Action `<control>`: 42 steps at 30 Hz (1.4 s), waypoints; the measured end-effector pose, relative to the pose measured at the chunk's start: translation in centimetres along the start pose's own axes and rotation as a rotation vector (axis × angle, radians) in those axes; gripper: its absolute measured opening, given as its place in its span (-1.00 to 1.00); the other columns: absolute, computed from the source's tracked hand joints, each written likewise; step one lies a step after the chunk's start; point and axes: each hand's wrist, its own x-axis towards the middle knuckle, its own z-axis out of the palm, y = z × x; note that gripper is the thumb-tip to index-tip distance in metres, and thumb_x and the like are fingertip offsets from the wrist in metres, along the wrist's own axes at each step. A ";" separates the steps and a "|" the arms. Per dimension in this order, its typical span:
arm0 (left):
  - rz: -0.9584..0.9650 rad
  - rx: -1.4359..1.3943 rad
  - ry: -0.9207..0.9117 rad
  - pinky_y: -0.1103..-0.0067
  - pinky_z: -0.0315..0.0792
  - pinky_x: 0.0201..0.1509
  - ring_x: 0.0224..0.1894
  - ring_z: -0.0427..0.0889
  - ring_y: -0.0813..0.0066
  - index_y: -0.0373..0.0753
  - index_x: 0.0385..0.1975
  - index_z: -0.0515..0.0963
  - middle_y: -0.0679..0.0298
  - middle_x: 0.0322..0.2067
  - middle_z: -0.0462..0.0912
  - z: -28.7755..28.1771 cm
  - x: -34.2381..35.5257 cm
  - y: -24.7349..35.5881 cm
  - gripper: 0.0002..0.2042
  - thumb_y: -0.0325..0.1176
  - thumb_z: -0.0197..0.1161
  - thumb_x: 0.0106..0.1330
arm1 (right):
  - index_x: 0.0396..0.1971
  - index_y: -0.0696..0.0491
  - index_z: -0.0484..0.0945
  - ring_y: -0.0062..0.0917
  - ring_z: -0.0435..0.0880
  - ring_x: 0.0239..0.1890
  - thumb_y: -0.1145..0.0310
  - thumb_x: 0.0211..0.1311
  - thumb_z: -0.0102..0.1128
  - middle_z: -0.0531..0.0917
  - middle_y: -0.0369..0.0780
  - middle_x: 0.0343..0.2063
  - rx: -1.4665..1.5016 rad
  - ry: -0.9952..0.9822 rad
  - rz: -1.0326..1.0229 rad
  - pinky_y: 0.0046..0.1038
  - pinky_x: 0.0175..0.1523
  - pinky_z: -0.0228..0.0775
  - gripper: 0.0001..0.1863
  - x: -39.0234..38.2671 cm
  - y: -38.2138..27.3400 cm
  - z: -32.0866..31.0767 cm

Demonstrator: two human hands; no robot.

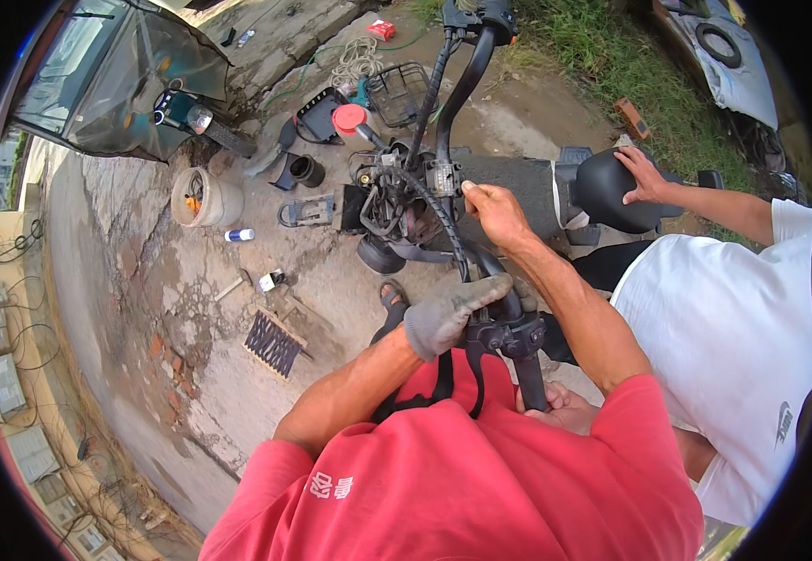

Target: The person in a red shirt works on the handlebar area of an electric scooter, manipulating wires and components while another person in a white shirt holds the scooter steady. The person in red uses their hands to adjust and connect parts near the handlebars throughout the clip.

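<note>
A: From where did the single view look?
B: From the wearer's head, facing steeply down over the red shirt [462,486] onto the scooter's handlebar [481,280], close below.
A: How wide was it?
B: A fisheye; the cracked concrete ground [144,280] curved toward a black rim.

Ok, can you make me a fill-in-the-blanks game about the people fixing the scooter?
1. The left hand wears a grey ____ and holds the near handlebar.
2. The right hand is ____, touching the scooter's wiring.
3. Another person's hand rests on the black ____.
4. The person's shirt is ____.

Missing words: glove; bare; seat; red
</note>
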 end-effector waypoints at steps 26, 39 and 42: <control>-0.034 -0.053 0.019 0.41 0.56 0.30 0.10 0.72 0.32 -0.47 0.17 0.56 0.08 0.06 0.72 -0.3 0.5 -0.6 -0.56 -0.14 0.13 0.62 | -0.16 0.14 0.62 -0.22 0.69 -0.24 0.22 0.55 0.11 0.69 -0.15 -0.35 -0.472 -0.023 -0.502 -0.24 -0.09 0.50 -0.73 -3.0 -6.3 -1.2; -0.027 0.021 0.010 0.41 0.61 0.22 0.04 0.75 0.35 -0.47 0.11 0.57 0.06 0.02 0.75 0.5 0.6 0.4 -0.55 -0.12 0.17 0.59 | -0.23 0.07 0.61 -0.13 0.64 -0.14 0.25 0.40 0.24 0.62 -0.14 -0.32 -0.800 -0.163 -0.810 -0.11 -0.02 0.46 -0.82 0.1 -6.9 -2.0; -0.006 0.039 0.003 0.42 0.62 0.19 0.01 0.76 0.35 -0.48 0.08 0.59 0.06 -0.02 0.76 0.6 0.7 0.5 -0.57 -0.13 0.19 0.57 | -0.24 0.03 0.59 -0.18 0.63 -0.15 0.24 0.39 0.26 0.59 -0.18 -0.33 -0.882 -0.188 -0.885 -0.15 -0.03 0.44 -0.83 1.0 -6.8 -2.6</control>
